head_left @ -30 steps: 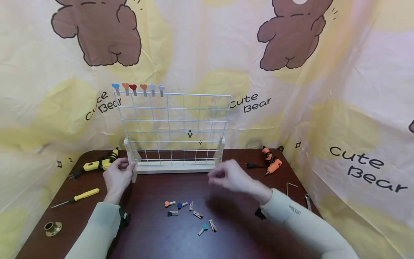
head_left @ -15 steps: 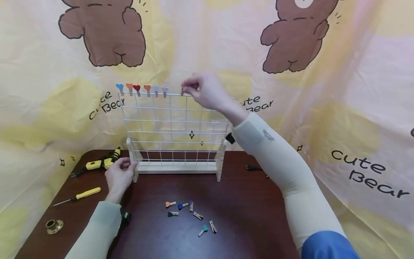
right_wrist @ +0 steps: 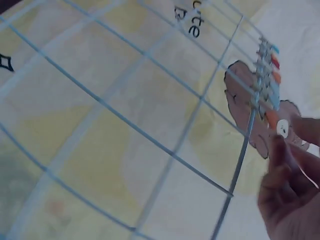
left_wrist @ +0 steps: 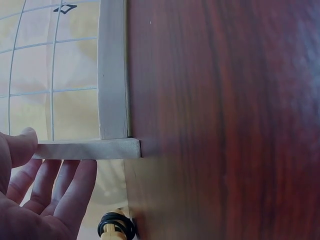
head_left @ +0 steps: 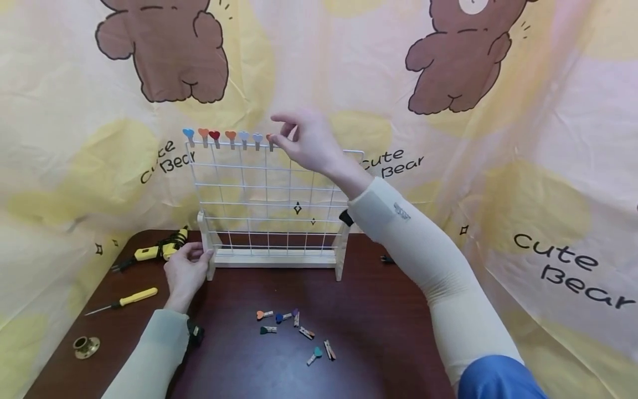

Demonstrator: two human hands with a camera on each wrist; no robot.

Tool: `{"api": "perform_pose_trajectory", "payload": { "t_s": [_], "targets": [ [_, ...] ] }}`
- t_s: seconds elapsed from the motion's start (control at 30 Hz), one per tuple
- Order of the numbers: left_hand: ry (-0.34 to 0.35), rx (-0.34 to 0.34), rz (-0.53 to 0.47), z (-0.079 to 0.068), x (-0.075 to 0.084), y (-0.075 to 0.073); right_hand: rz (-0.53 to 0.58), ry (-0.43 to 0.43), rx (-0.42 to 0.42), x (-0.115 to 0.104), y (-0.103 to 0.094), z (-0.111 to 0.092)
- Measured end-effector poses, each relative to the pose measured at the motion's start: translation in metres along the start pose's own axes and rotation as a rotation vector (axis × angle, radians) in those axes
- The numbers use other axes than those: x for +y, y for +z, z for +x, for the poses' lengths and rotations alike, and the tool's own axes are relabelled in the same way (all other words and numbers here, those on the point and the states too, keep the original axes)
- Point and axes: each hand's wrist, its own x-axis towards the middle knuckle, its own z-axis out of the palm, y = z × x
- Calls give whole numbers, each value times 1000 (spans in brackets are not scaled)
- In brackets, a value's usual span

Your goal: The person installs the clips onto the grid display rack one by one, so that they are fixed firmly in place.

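Note:
A white wire grid rack (head_left: 274,260) with a wooden base stands upright at the back of the table. My left hand (head_left: 185,274) holds its left wooden leg (left_wrist: 90,149), thumb on one side and fingers on the other. Along the top wire sits a row of small heart clothespins, blue, orange, red and pale blue. My right hand (head_left: 310,143) is at the row's right end, its thumb beside an orange heart clothespin (right_wrist: 271,119) on the wire. Its index finger and thumb are spread apart.
Several loose heart clothespins lie mid-table, among them a dark green one (head_left: 269,330) and a teal one (head_left: 315,355). At the left are a yellow glue gun (head_left: 161,252), a yellow screwdriver (head_left: 134,297) and a brass flange (head_left: 86,347).
My right hand rose from above the table to the top wire with the orange clothespin, shifted left along it, and spread its fingers off the clothespin. The left hand stayed on the leg.

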Motion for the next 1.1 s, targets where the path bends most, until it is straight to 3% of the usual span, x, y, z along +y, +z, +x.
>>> {"api": "perform_pose_trajectory", "payload": {
  "t_s": [0.1,0.2,0.3,0.4,0.47,0.6,0.7,0.9,1.1],
  "targets": [
    [-1,4,-1,-1,0,-1,71,-52,90,5,6,-29],
    [-7,3,1,-1,0,-2,130,-122,76,15,18,-68],
    [-16,2,3,0,-1,-3,159,-183,-31,30,39,-112],
    [-20,3,6,1,-1,-5,175,-179,-210,43,60,-157],
    [-22,3,9,1,-2,-5,175,-130,-359,50,71,-189],
    [-13,-12,7,0,-1,-1,167,54,-636,55,88,-256],
    [3,-10,0,0,-1,1,162,200,-753,53,98,-297],
    [0,-8,2,0,-1,0,131,390,-776,42,113,-345],
    [-6,-16,1,-1,-1,-2,101,424,-751,34,119,-357]
  ]
}}
